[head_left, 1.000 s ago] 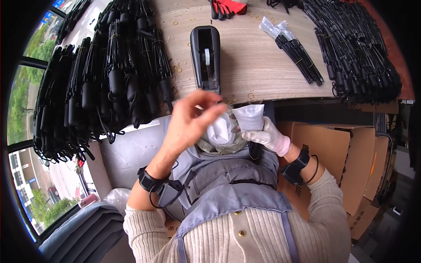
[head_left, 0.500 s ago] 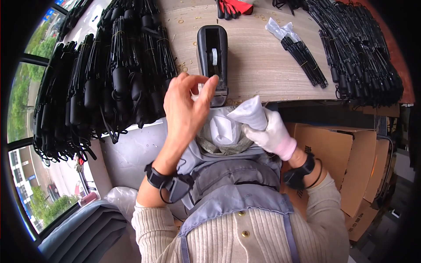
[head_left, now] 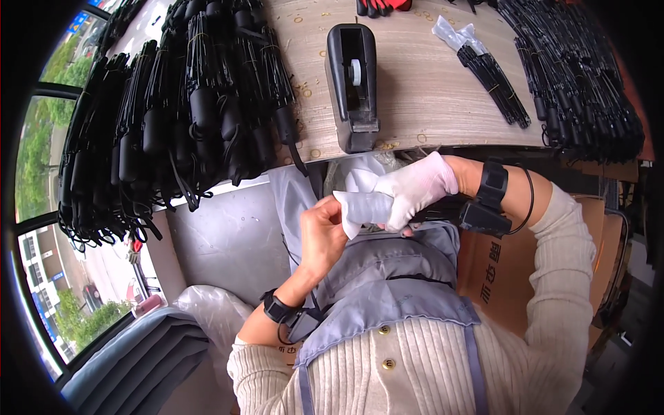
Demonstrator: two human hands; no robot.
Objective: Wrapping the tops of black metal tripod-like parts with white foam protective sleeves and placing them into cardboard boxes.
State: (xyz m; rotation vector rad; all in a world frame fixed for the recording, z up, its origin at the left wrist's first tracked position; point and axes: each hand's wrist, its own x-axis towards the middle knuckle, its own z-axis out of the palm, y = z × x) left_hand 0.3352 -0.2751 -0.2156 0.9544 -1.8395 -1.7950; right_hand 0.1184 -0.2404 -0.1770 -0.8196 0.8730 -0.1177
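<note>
The right hand (head_left: 411, 190), in a white glove with a pink cuff, is wrapped round a whitish plastic sleeve (head_left: 364, 209), whose flared end points toward the left hand (head_left: 322, 238); that bare hand is drawn in narrow, its fingers against the flared edge, though the fingertips are partly hidden and I cannot tell whether they pinch it. The sleeve lies between the two hands, above the grey apron (head_left: 387, 270). Just beyond the hands, at the near edge of the table (head_left: 422, 97), stands a black tape dispenser (head_left: 341, 97). Beyond and left of the left hand are thick rows of black folded umbrellas (head_left: 207, 104). Beyond the right hand and off to its right lies a small black bundle (head_left: 493, 83) with clear plastic at its far end, and below the right forearm stands a cardboard box (head_left: 498, 270)
</note>
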